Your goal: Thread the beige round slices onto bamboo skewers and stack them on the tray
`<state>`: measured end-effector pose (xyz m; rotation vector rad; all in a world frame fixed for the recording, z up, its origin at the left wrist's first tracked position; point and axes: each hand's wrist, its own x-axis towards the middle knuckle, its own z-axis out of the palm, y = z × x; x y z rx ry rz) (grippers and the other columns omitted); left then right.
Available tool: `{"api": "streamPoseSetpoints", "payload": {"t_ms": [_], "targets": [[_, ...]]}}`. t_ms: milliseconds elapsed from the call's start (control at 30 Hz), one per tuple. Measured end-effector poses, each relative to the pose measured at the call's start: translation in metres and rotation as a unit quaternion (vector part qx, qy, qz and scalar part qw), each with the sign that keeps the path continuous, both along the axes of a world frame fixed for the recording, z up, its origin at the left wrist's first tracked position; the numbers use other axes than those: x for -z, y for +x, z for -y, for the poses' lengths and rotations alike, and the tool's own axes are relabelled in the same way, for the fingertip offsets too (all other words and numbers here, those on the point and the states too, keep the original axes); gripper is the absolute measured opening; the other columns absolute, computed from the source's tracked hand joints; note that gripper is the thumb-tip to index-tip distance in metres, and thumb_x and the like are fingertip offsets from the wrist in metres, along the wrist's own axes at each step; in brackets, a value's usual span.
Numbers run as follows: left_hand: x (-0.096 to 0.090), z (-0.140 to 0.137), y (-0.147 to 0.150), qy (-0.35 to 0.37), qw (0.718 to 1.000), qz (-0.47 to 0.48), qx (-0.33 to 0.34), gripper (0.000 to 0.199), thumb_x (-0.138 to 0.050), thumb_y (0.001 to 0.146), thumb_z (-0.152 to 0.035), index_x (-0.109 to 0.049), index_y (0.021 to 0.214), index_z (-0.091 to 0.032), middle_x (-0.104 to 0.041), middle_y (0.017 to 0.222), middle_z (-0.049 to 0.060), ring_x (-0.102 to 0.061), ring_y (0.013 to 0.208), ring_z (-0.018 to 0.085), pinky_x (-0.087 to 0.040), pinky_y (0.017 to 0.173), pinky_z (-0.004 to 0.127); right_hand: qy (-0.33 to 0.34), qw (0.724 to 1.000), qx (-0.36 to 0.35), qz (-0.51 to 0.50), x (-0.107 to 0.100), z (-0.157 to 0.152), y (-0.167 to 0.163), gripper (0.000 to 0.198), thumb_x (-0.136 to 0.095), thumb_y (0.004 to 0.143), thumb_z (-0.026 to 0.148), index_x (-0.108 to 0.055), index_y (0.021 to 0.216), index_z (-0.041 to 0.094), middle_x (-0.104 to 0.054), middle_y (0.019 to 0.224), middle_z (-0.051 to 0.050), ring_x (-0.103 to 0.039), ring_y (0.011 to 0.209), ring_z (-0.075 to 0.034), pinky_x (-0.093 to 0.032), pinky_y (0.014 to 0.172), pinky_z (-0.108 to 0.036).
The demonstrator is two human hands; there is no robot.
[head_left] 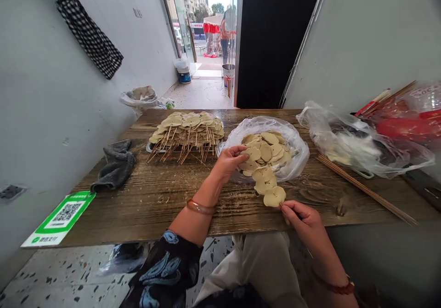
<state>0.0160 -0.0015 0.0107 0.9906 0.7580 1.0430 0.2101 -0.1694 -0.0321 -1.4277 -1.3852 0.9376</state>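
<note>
right hand point(305, 218): fingers pinching skewer point(281, 203), threaded slices point(274, 196) just beyond them. left hand point(228, 162): fingers pinching another slice point(254, 153), bagged pile point(275, 151) just past. best likely: skewer steady, pierce mid-face, fingertips out of line.

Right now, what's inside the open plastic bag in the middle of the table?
Pale, thin, roundish slices lie heaped in the plastic bag, and the left hand pinches one. The lower slices and the bag's bottom are covered.
</note>
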Motion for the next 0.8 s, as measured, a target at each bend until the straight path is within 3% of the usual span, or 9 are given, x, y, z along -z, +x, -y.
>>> {"api": "streamPoseSetpoints", "payload": {"t_ms": [267, 800], "targets": [[-0.0023, 0.0022, 0.0020, 0.054, 0.998, -0.016, -0.039, 0.032, -0.079, 0.054, -0.024, -0.068, 0.081, -0.012, -0.059, 0.058, -0.003, -0.047, 0.050, 0.005, -0.037, 0.051, 0.018, 0.009, 0.999, 0.008, 0.048, 0.0043, 0.0019, -0.0003, 0.029, -0.054, 0.086, 0.042, -0.070, 0.082, 0.018, -0.052, 0.056, 0.001, -0.049, 0.055, -0.013, -0.037, 0.053, -0.023], [-0.0057, 0.0046, 0.0031, 0.085, 0.995, -0.033, -0.046, 0.027, -0.077, 0.057, -0.023, -0.069, 0.080, -0.012, -0.058, 0.060, -0.002, -0.046, 0.052, 0.005, -0.035, 0.052, 0.019, 0.003, 0.998, 0.026, 0.062, 0.0050, 0.0004, -0.0038, 0.031, -0.054, 0.086, 0.043, -0.071, 0.084, 0.017, -0.054, 0.057, 0.001, -0.050, 0.056, -0.014, -0.037, 0.053, -0.023]]}}
